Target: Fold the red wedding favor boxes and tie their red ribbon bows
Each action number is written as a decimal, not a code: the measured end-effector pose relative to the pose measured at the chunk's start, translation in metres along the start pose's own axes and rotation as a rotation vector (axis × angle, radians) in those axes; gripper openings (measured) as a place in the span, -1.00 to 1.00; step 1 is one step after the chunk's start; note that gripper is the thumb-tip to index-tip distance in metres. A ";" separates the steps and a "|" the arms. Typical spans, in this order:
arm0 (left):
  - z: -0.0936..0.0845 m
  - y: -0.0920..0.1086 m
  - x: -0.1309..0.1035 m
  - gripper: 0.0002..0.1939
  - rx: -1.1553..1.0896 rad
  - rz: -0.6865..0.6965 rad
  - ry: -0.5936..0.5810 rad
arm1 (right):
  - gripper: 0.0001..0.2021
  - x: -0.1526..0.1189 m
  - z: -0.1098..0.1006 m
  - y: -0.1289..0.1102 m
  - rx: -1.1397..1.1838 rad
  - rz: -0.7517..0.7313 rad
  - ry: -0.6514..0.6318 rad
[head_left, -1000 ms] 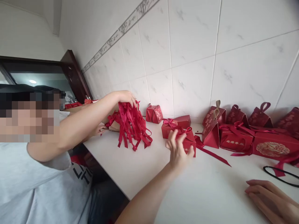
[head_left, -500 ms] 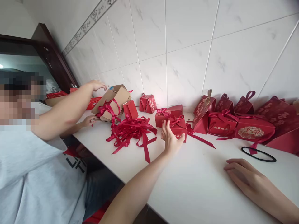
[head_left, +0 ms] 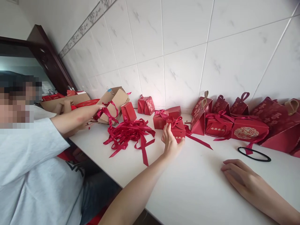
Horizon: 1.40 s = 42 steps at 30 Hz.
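Note:
My left hand (head_left: 172,141) is closed around a small red gift box (head_left: 180,133), fingers at its left side and thumb at its right. A dark red ribbon bow (head_left: 175,122) is tied on top, and the box stands on the white table. Just behind it are another red box with a bow (head_left: 160,120) and a plain red box part. My right hand (head_left: 241,175) rests on the table with its fingers together and loosely curled, nothing visible in them. Nearest to it lies a black oval loop (head_left: 254,154).
A heap of loose ribbons (head_left: 131,132) lies left of my left hand. Several red boxes (head_left: 249,127) line the tiled wall at right. A person (head_left: 35,150) sits at left, arms stretched toward brown cardboard pieces (head_left: 116,101); a red box (head_left: 128,112) stands beside these.
The view has shifted slightly. My left hand stays on the box and my right hand stays on the table. The other person's raised arm has lowered to the ribbon by the cardboard.

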<state>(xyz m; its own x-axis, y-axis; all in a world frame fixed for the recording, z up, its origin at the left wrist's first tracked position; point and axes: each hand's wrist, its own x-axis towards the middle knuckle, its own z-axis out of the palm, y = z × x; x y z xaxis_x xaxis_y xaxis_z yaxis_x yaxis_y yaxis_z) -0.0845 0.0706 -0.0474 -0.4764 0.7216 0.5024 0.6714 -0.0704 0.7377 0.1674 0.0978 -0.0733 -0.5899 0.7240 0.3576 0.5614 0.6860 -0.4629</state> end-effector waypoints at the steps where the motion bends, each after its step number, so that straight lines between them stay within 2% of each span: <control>1: 0.000 -0.001 0.000 -0.24 -0.001 0.010 -0.006 | -0.60 0.000 0.001 0.001 -0.001 0.000 -0.009; 14: 0.000 0.000 -0.004 -0.22 0.041 0.106 -0.110 | -0.59 -0.003 0.002 0.004 -0.007 0.036 -0.071; 25: 0.001 -0.001 -0.005 -0.24 0.088 0.121 -0.108 | -0.64 -0.001 0.001 0.005 -0.020 -0.036 -0.011; 42: 0.002 -0.002 -0.005 -0.25 0.090 0.127 -0.108 | -0.66 -0.004 0.005 0.006 0.002 0.007 -0.030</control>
<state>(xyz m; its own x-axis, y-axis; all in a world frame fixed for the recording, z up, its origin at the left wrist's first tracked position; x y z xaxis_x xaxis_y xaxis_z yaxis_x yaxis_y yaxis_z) -0.0821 0.0681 -0.0520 -0.3243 0.7811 0.5336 0.7723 -0.1072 0.6262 0.1702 0.0990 -0.0812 -0.6029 0.7263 0.3302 0.5643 0.6808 -0.4671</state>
